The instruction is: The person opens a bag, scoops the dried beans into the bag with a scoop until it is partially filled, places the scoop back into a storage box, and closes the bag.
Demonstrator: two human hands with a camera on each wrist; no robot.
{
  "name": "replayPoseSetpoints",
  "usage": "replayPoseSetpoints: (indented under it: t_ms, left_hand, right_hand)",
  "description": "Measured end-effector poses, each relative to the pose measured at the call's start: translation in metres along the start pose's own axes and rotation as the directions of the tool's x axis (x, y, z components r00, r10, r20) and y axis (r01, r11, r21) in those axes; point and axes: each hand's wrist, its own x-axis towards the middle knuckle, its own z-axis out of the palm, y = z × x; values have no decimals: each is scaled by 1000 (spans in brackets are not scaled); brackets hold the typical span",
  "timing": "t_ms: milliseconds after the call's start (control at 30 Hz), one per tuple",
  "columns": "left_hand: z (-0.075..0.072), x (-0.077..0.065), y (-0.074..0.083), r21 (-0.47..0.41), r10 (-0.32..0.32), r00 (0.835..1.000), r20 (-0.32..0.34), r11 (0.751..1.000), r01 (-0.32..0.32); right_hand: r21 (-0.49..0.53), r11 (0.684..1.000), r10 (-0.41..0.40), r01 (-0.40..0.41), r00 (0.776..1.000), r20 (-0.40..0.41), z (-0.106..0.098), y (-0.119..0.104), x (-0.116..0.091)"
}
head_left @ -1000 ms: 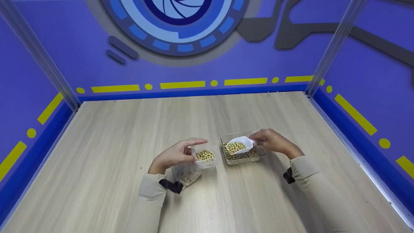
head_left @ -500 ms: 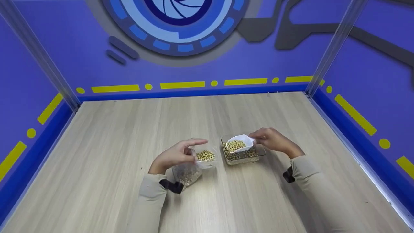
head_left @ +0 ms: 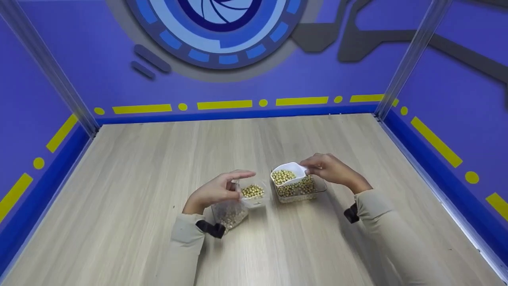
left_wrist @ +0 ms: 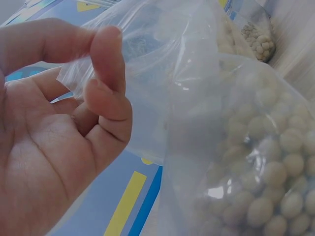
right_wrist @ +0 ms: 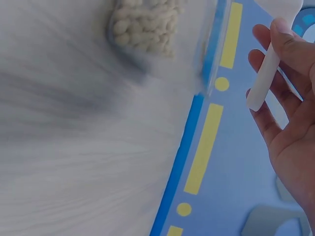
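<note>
In the head view my left hand [head_left: 214, 190] pinches the edge of a clear plastic bag [head_left: 230, 214]. Pale yellow soybeans [head_left: 253, 191] show through its mouth. The left wrist view shows the bag's film [left_wrist: 192, 83] running from the curled fingers [left_wrist: 108, 59] to a full lower part. My right hand [head_left: 333, 171] grips a white scoop [head_left: 300, 171] by its handle [right_wrist: 266, 81]. Soybeans [head_left: 283, 176] fill the scoop's bowl, held over the back left of a clear rectangular box [head_left: 297, 198]. More soybeans lie in that box, right of the bag.
Bag and box stand close together on a pale wood tabletop [head_left: 139, 178]. Blue-purple panels [head_left: 99, 79] with yellow marks close off the back and both sides. Black straps [head_left: 210, 228] sit on both wrists.
The loaded scoop has risen and moved left, from over the box's middle to its back left side, with my right hand. My left hand and the bag look almost unmoved.
</note>
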Motion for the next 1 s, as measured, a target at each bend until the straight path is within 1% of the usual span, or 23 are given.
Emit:
replayPoseSetpoints:
  t_ms: [167,233,400,633,733,1000]
  left_hand:
    - [0,0,-1,-1,9,1000,0,1000,-9]
    - [0,0,-1,1,10,1000,-1,1000,-10]
    - [0,0,-1,4,7,1000,-2,1000,-7]
    - [1,0,-2,-14,-2,1000,-4,1000,2]
    - [2,0,-2,-15,-4,1000,-3,1000,4]
    - [1,2,-2,-14,-2,1000,-1,1000,2]
  right_hand:
    - [-14,999,-48,48,999,-3,2,-6,4]
    - [-19,999,-50,50,999,-1,3,-10,6]
    - [-39,995,-86,87,996,4,7,-15,10]
    - [-100,979,-178,177,984,-2,12,-24,15]
    - [-124,974,-193,192,981,2,14,-28,17]
    - [-190,965,-182,181,983,13,11,-39,20]
